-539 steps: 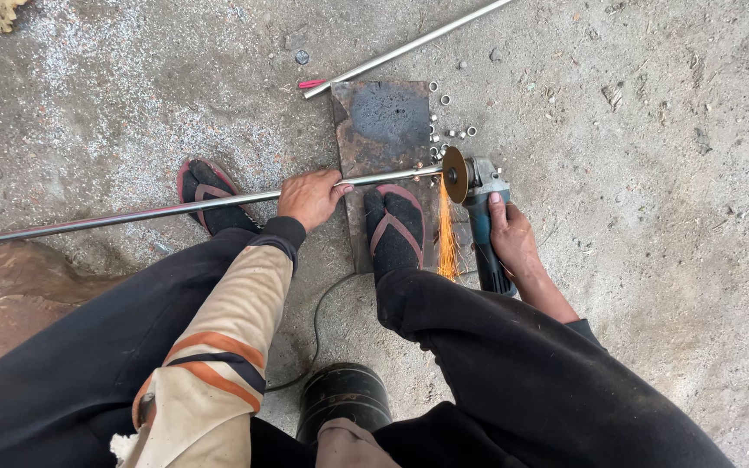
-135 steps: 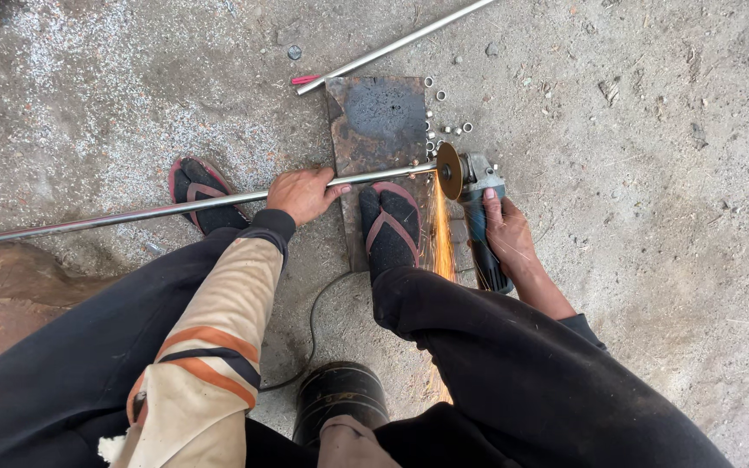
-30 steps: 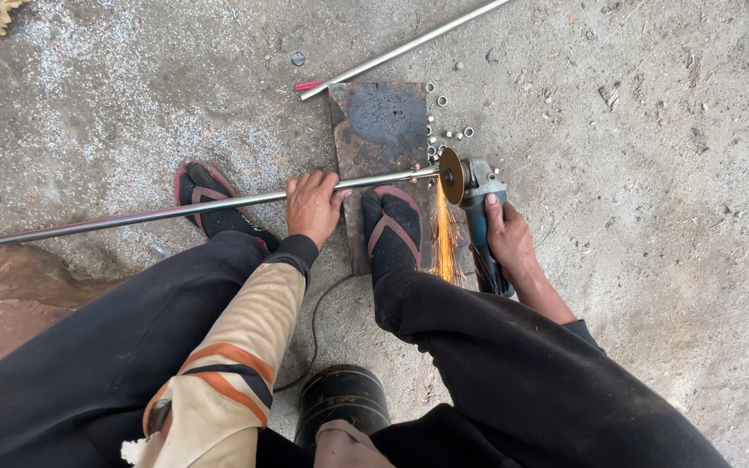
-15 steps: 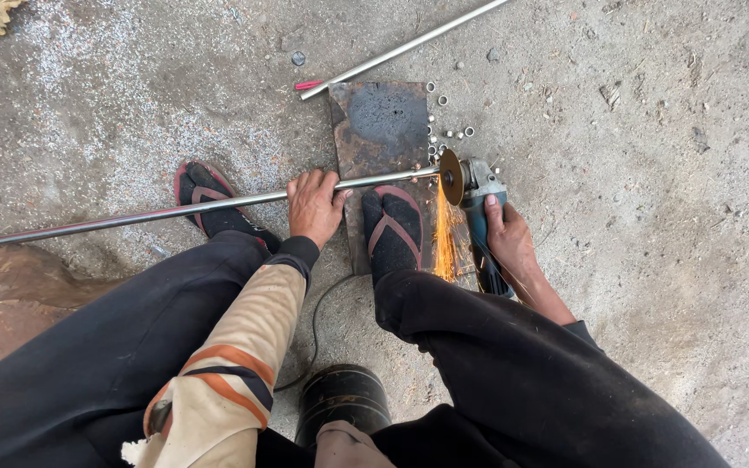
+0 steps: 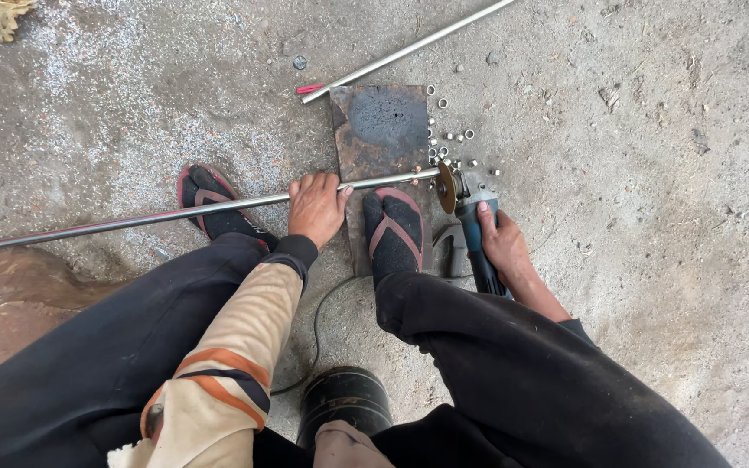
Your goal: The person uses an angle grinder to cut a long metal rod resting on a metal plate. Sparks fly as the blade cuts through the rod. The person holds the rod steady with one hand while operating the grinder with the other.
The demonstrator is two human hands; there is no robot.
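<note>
two steel rods: my left hand (image 5: pixel 315 208) is closed over the long rod (image 5: pixel 158 214), pinning it on one rusty plate (image 5: pixel 381 139); the second rod (image 5: pixel 405 52) lies beyond. my right hand (image 5: pixel 503 244) is wrapped around one angle grinder (image 5: pixel 470 217), disc at the rod's end. roughly a dozen cut rings (image 5: pixel 449 143) are scattered nearby. rough concrete floor (image 5: pixel 652 156), two sandalled feet.
</note>
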